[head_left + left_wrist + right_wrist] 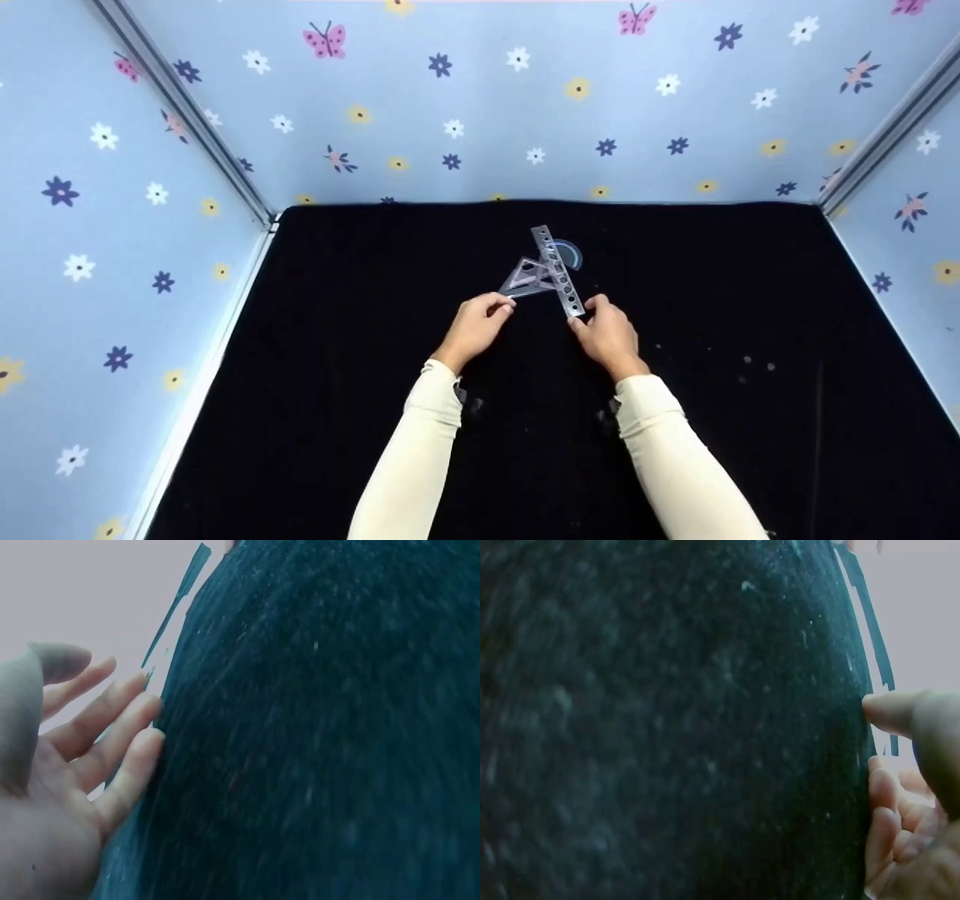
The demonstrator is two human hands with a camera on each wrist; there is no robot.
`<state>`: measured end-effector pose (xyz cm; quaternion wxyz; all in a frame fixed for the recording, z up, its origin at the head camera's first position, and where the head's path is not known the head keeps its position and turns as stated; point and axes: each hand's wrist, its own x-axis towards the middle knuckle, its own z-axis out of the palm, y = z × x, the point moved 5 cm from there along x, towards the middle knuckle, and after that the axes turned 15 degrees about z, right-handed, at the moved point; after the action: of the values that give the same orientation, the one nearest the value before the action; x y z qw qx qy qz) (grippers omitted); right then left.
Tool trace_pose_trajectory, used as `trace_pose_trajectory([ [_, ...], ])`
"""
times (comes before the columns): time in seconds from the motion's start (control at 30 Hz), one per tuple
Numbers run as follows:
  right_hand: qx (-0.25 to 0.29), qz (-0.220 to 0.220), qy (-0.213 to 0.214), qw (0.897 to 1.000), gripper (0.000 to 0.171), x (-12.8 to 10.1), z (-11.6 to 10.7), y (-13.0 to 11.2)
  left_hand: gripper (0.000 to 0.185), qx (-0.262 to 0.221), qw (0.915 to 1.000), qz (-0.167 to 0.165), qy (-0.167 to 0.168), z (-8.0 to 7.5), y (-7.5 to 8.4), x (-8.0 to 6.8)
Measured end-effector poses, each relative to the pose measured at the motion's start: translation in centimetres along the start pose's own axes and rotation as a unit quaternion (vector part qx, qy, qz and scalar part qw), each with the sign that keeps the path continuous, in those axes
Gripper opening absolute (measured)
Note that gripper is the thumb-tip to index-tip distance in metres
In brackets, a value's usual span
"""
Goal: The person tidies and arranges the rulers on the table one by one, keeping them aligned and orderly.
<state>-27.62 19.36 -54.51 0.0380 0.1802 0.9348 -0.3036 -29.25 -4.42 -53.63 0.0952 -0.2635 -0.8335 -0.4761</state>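
Straight ruler lies mid-desk, over triangle ruler and protractor; right hand fingers pinch its near end. Left hand fingers pinch triangle's near-left corner.

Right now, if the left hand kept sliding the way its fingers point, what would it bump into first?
Probably the clear triangle ruler. The left hand has its fingertips right at that triangle's near corner, on the black mat. The long straight ruler lies across it just beyond.

place: staged recording booth | shown by: pale blue flower-and-butterfly printed walls enclosing a black cloth-covered surface
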Motion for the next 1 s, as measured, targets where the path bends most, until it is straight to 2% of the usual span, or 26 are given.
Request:
trace_pose_trajectory([
  [0.17,-0.012,-0.004,0.020,1.000,0.039,0.1,0.2,-0.7,0.015,0.006,0.9994,0.015,0.030,0.2,-0.1,1.0],
  [0.47,-0.047,-0.026,0.034,0.998,0.035,0.2,0.5,-1.0,0.017,0.046,0.9973,0.011,0.056,1.1,-0.1,2.8],
  [0.63,-0.047,-0.026,0.039,0.998,0.036,0.3,0.2,-0.6,0.021,0.045,0.9978,0.004,0.049,2.0,0.2,4.2],
  [1.0,-0.024,-0.008,0.050,0.998,0.036,0.0,0.4,-0.1,0.028,0.070,0.9975,-0.003,0.004,3.8,0.4,6.1],
])
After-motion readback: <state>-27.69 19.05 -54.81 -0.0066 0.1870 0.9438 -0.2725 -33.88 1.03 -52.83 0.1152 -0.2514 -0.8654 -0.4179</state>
